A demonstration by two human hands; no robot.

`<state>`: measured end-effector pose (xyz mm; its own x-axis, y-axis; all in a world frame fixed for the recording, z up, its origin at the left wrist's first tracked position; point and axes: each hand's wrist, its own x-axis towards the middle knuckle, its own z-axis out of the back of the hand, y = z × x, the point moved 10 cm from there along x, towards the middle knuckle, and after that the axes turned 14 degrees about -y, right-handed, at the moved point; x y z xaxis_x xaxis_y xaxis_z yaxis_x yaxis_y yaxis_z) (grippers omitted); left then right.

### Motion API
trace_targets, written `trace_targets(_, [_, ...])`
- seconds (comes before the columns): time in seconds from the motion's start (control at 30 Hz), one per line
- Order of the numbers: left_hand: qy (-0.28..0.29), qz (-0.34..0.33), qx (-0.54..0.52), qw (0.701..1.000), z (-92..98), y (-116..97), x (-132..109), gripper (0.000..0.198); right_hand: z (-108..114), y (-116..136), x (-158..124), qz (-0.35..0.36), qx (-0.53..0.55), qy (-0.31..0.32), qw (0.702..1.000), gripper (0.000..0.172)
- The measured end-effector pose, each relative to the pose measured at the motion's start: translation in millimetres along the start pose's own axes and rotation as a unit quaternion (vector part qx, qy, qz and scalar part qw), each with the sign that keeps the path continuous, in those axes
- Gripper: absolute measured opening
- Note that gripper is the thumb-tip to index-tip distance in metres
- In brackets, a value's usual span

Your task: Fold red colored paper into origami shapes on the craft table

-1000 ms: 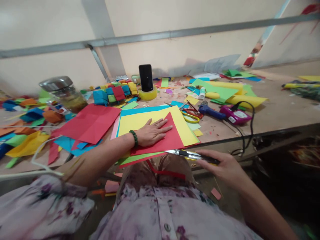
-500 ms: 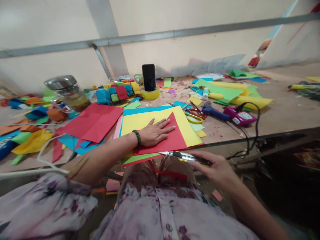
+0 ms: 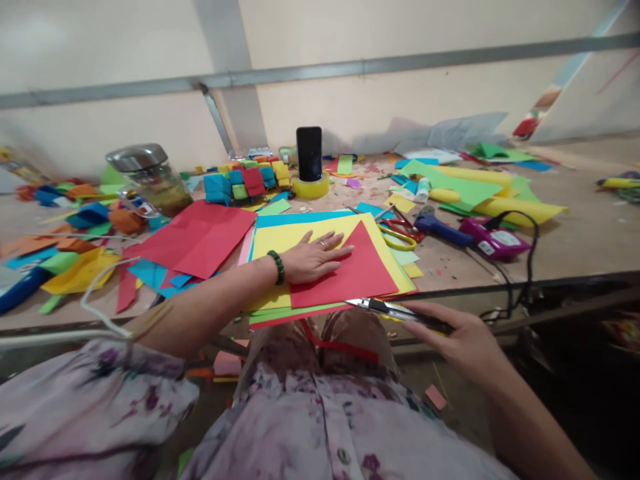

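My left hand (image 3: pixel 315 261) lies flat, fingers spread, across a folded-looking red sheet of paper (image 3: pixel 357 277) with a pointed top corner. Under that sheet is a stack of coloured paper, with a yellow sheet (image 3: pixel 273 243) on top and blue, green and red edges showing. My right hand (image 3: pixel 457 333) is closed around a utility knife (image 3: pixel 400 311) with its blade out. The blade tip points left and is close to the near edge of the red sheet; I cannot tell whether it touches.
Scissors (image 3: pixel 400 235), a blue glue gun (image 3: pixel 437 227) and a magenta box (image 3: pixel 495 239) with a black cable lie to the right. Behind stands a phone (image 3: pixel 309 153) by a tape roll (image 3: pixel 310 187). A glass jar (image 3: pixel 163 187) and a large red sheet (image 3: pixel 200 237) are left.
The view has turned slightly left. The red sheet has shifted a little to the right on the stack, and the knife has moved right along its near edge.
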<state>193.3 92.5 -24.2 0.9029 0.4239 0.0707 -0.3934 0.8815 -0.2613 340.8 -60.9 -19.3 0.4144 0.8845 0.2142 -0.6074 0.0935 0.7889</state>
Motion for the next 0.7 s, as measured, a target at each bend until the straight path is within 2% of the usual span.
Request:
trace_targets(0.13, [-0.002,-0.009,0.013,1.000,-2.5,4,-7,0.057,-7,2,1,0.006,-0.004,0.010,1.000,0.035])
trace_targets(0.37, [-0.001,-0.013,0.016,1.000,-3.6,1,-6,0.056,-14,6,-6,0.005,0.000,0.030,1.000,0.032])
trace_targets(0.7, [-0.004,-0.015,0.015,1.000,-3.6,1,-5,0.056,-35,17,-10,0.006,0.016,0.046,0.999,0.031])
